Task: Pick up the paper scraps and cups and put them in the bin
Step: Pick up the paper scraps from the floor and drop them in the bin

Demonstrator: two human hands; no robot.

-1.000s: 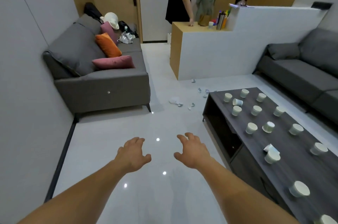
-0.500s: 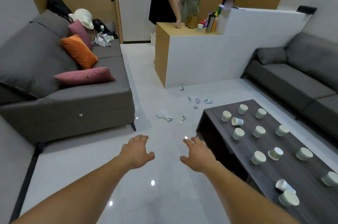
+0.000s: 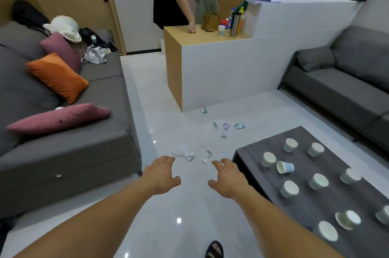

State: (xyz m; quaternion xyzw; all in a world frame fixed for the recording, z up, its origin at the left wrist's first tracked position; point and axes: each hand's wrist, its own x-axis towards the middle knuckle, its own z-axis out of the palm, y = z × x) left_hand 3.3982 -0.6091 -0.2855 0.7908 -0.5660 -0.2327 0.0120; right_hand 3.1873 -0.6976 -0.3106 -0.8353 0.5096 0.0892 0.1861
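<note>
Floor: my pale glossy tiles (image 3: 168, 110), grey sofa (image 3: 88, 131) at left.
Scraps: paper scraps (image 3: 182, 151) strewn ahead.
Table: dark coffee table (image 3: 315, 205) carries cups (image 3: 290, 188), one tipped.
Hands: my left hand (image 3: 162, 174) and right hand (image 3: 229, 177) spread, empty, apart.

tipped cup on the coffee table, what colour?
White inside, pale blue outside: the tipped cup, head view.

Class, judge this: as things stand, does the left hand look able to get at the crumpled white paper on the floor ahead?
Probably yes. The left hand is open and empty, and only bare floor lies between it and the crumpled white paper; it is not touching yet.
</note>
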